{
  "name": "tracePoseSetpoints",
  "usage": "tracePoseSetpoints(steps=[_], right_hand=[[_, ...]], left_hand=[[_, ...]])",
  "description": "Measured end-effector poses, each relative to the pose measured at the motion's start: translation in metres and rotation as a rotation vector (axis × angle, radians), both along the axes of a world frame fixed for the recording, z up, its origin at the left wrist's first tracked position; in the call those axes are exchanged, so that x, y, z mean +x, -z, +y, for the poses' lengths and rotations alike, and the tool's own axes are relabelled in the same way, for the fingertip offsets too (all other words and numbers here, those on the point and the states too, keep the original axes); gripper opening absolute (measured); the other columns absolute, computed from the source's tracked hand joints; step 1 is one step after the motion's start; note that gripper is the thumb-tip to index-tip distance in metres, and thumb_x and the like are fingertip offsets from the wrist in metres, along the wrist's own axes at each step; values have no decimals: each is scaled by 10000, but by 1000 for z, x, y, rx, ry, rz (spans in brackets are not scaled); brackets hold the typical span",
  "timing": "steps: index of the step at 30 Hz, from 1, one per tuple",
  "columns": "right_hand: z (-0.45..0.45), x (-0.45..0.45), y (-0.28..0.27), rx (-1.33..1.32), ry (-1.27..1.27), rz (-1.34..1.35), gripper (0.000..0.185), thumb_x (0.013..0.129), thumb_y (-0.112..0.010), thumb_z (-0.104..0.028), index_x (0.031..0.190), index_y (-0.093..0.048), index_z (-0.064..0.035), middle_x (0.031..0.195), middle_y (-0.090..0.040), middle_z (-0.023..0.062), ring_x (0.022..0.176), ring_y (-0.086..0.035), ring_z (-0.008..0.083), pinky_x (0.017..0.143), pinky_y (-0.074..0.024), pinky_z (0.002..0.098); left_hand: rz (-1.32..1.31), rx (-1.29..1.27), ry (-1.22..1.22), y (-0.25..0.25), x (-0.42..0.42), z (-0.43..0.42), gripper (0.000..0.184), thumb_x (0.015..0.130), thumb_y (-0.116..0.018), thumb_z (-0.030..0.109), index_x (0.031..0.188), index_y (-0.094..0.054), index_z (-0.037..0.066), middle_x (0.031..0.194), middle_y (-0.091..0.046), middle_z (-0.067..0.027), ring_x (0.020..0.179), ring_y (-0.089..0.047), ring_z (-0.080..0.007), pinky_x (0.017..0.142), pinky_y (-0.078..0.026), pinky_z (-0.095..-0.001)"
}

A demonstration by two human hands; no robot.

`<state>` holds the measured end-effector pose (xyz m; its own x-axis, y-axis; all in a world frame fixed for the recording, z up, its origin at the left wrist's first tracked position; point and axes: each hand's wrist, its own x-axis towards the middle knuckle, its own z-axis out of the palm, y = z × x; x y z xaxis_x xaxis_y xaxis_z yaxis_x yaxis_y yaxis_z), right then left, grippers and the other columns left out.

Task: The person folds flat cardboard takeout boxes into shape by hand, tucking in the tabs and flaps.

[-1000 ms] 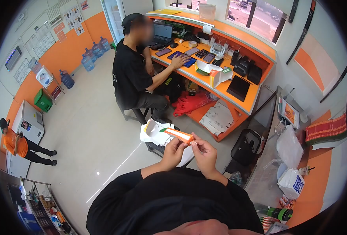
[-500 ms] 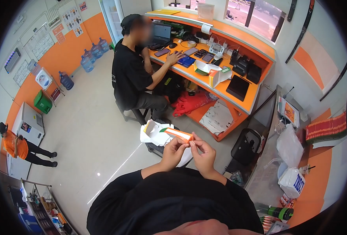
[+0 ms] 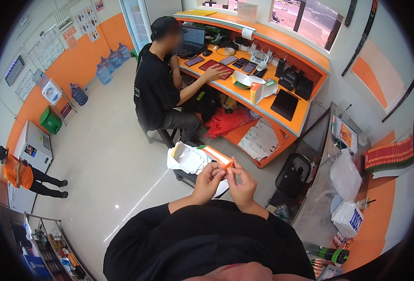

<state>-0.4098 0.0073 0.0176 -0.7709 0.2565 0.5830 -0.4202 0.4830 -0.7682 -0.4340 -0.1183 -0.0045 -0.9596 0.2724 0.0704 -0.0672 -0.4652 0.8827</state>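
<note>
An orange, white and green cardboard carton (image 3: 219, 156) with a row of white zigzag marks along one face is held out in front of my chest. My left hand (image 3: 207, 182) pinches its near end from the left. From the other side, the fingers of my right hand (image 3: 243, 186) close on the same end, with thumb and fingertips near an orange flap. Just beyond my left hand, white opened cartons (image 3: 183, 159) lie in a pile on a dark stool (image 3: 184, 177). My fingers hide part of the carton's near end.
At an orange desk (image 3: 289, 122) a seated person (image 3: 158, 89) touches a tablet (image 3: 215, 69). Folded cartons (image 3: 262, 92) and a black tablet (image 3: 284, 104) lie there too. A metal counter (image 3: 305, 206) runs along my right. Another person (image 3: 21, 173) stands far left by a white freezer (image 3: 39, 145).
The carton has swung slightly to the right and points more away from me, both hands still on its near end. The seated person's tablet screen turned from blue to red.
</note>
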Motion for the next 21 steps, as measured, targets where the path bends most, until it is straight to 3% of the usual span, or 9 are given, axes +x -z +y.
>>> tracePoseSetpoints(steps=[3,7,10,14,21], right_hand=[[1,-1,6,-48,-11,-43,64,853,-690,4,883,-646,41,1144,-677,244,912,-726,236,722,-563,290],[1,-3,23,-291,-81,-131,58,872,-676,-6,900,-657,40,1140,-680,244,1017,-700,267,838,-547,311],[1,-1,19,-294,-90,-155,63,876,-673,-10,914,-665,40,1143,-679,245,1040,-692,262,861,-538,313],[0,-2,20,-291,-78,-133,66,877,-673,-13,914,-666,41,1145,-677,247,1052,-687,267,861,-536,320],[0,3,14,-243,-106,-125,65,862,-687,18,905,-656,58,1159,-675,242,847,-687,119,694,-544,232]], left_hand=[[-129,-6,79,4,-8,-6,151,993,-564,78,1092,-567,-36,1000,-661,-71,963,-648,-125,938,-531,-301],[-156,27,112,16,-14,-6,195,993,-580,128,1122,-581,-18,1060,-666,-86,982,-646,-133,932,-525,-305],[-96,7,90,16,-11,-4,180,988,-588,123,1104,-591,-16,1060,-665,-74,1002,-637,-134,949,-509,-308],[34,-75,48,11,-7,-3,169,982,-591,97,1110,-584,-14,1082,-657,-73,1030,-624,-142,957,-491,-311],[43,-44,83,15,-7,-8,188,978,-556,23,1156,-565,-35,1105,-656,-101,1050,-626,-155,967,-496,-319]])
